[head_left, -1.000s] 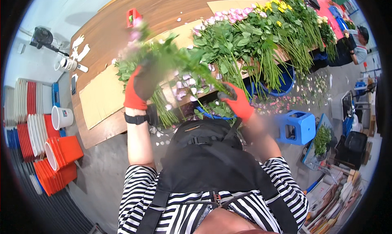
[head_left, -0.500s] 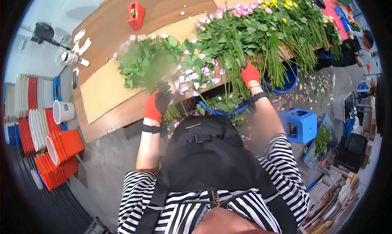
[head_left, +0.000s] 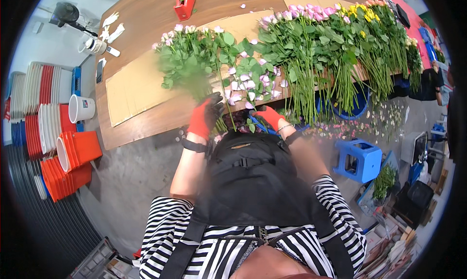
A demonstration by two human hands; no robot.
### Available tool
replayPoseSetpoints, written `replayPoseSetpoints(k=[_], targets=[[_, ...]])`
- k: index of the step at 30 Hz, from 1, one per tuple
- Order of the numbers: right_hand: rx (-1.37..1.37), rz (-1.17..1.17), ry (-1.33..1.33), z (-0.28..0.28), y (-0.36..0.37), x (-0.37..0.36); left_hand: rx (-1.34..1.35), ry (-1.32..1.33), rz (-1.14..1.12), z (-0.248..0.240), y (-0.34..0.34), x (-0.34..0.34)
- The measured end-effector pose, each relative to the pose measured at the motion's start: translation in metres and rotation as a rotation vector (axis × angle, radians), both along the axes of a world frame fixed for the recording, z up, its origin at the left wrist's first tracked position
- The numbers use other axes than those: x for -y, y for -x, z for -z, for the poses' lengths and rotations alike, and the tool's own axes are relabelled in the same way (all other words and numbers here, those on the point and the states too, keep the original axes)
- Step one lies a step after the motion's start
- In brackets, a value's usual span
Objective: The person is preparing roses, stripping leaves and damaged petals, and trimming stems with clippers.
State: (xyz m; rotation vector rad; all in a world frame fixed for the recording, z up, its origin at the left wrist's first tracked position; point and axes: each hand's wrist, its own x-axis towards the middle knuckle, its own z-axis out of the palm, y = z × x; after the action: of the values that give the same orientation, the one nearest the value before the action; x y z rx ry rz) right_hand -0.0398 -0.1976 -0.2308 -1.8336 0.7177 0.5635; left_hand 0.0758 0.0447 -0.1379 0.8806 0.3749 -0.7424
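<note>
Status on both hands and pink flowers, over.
Left hand at left pink bunch, stem end. Right hand by table edge; both grips unclear. Loose petals beside the bunch.

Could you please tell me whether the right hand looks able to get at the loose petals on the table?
Probably yes: the right hand is close to the petals, which lie mostly uncovered near the edge of the table, and nothing visible seems to block the short way between them.

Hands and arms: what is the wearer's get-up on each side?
Both the left hand and right hand wear red gloves with dark coating. Each wrist has a black band; the right also has a thin, light bracelet. The sleeves are black-and-white striped, ending near the elbows.
</note>
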Motion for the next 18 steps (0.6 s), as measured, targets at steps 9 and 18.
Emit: replayPoseSetpoints(k=[9, 18], targets=[[0.341, 0.281, -0.583, -0.11, 0.023, 0.042, 0.26, 0.057, -0.127, -0.02, -0.047, 0.007], [0.352, 0.102, -0.382, -0.083, 0.108, 0.062, 0.538, -0.069, -0.177, -0.096, -0.097, 0.028]])
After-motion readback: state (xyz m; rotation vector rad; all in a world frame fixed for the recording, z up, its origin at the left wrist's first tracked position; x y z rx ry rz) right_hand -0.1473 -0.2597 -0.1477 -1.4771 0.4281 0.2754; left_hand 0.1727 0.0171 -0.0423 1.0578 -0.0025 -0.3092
